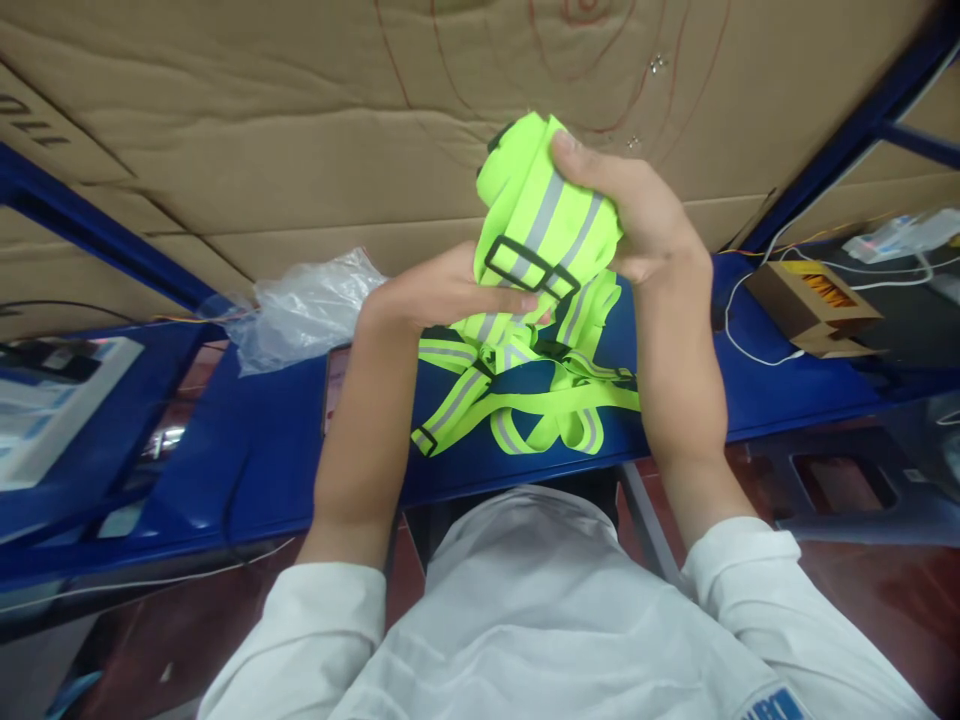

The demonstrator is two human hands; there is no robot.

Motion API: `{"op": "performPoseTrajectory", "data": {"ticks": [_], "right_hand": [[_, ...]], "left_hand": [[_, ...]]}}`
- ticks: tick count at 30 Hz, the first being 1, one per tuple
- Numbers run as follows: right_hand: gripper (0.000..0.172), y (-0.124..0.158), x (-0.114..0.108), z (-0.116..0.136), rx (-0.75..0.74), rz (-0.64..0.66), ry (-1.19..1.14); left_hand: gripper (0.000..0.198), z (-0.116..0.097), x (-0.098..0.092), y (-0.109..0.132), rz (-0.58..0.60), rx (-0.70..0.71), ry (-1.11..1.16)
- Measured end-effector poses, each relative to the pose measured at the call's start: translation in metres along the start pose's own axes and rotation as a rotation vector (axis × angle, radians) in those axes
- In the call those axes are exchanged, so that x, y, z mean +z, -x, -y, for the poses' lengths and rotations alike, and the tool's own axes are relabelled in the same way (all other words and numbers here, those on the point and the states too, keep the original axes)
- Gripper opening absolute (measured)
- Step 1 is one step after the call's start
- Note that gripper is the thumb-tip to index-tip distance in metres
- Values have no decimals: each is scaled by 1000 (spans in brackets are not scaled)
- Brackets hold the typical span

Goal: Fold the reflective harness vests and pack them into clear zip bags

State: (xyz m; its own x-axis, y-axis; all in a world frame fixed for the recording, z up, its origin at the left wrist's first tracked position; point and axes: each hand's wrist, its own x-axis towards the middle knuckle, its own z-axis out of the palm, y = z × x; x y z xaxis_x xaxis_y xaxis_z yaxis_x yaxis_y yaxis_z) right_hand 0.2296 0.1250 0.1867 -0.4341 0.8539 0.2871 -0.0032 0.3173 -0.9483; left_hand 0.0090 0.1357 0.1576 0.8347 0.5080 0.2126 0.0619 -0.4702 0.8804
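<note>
Both of my hands grip a folded bundle of neon-yellow reflective strap [547,215] with grey stripes, raised above the blue table. My left hand [465,285] holds its lower left part, thumb pressed across the strap just below a black plastic buckle [517,262]. Around the upper right side wraps my right hand [645,200], its thumb on the top edge; its other fingers are mostly hidden behind the bundle. Beneath the hands, more loose neon straps [525,405] with black buckles lie looped and tangled on the table.
A crumpled clear plastic bag [307,310] lies on the blue table [247,440] left of my forearm, beside a partly hidden phone-like object [335,385]. An open cardboard box [817,305] and white cables are at right. A cardboard wall [300,120] stands behind.
</note>
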Motion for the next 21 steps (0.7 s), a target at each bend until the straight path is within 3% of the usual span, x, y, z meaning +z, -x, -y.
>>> {"op": "performPoseTrajectory", "data": {"ticks": [5, 10, 15, 18, 21], "right_hand": [[40, -11, -8, -16, 87, 116, -56], [52, -14, -8, -24, 81, 34, -47], [43, -12, 8, -25, 44, 28, -81], [32, -17, 15, -31, -25, -49, 16], [38, -21, 11, -31, -212, -216, 328]], "left_hand": [[34, -7, -12, 8, -12, -86, -61], [30, -7, -11, 9, -78, -105, 12], [35, -8, -8, 9, -55, -79, 101], [41, -11, -6, 11, -60, -55, 150], [45, -8, -4, 11, -99, -13, 139]]}}
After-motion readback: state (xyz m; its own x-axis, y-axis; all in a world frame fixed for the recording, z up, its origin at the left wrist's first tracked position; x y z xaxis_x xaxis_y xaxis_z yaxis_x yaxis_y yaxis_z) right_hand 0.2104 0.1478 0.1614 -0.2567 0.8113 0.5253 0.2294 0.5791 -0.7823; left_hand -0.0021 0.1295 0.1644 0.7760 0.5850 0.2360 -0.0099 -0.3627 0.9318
